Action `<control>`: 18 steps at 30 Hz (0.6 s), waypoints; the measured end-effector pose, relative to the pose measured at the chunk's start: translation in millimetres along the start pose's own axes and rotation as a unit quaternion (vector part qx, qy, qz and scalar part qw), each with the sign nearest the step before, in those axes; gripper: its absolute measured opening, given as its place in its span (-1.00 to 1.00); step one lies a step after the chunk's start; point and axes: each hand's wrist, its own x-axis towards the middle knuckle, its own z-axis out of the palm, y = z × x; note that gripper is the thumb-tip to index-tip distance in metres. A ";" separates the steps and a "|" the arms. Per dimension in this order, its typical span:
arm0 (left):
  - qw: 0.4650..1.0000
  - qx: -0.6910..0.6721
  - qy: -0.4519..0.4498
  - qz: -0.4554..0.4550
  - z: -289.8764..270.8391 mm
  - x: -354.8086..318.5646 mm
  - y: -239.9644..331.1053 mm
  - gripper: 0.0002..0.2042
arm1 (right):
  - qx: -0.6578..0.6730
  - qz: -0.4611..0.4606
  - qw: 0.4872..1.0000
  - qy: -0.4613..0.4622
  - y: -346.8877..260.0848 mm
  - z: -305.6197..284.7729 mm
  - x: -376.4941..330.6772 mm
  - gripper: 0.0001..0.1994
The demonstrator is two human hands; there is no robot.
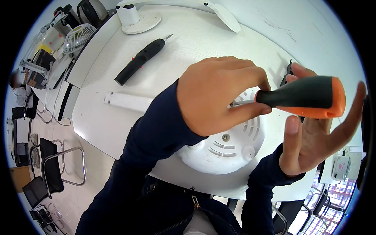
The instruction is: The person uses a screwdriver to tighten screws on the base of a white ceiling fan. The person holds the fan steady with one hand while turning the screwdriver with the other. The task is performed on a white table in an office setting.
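My left hand (pixel 219 96) pinches the narrow front end of a screwdriver (pixel 301 96) between thumb and fingers. Its thick handle is black and orange, and the short metal shaft points left under my palm. My right hand (pixel 313 145) is spread around the handle's rear, its fingers apart; whether it touches the handle I cannot tell. Below both hands a white round plastic base (pixel 217 164) lies on the table, with vent slots and round recesses showing. My left hand and forearm hide part of it. A white bar (pixel 127 102) sticks out from beneath my left sleeve.
A black electric screwdriver (pixel 141 60) lies at the far left of the white table (pixel 188 35). Behind it stands a white lamp base (pixel 141 21), with a white lamp head (pixel 223 17) to its right. A black object (pixel 288 72) sits by the right wall. Chairs (pixel 53 164) stand at left.
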 end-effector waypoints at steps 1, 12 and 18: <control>1.000 -0.013 -0.006 -0.004 -1.1 -0.5 -0.8 -0.79 | 0.006 0.000 1.000 -0.007 0.4 -1.8 0.5 -0.20; 0.999 -0.036 0.003 0.020 -2.1 1.3 2.7 -0.81 | 0.012 -0.054 0.995 -0.083 2.4 -10.5 7.3 -0.23; 0.995 0.086 0.022 0.034 4.4 1.0 12.0 -0.65 | -0.115 -0.045 0.990 -0.066 -4.3 -12.6 3.3 -0.23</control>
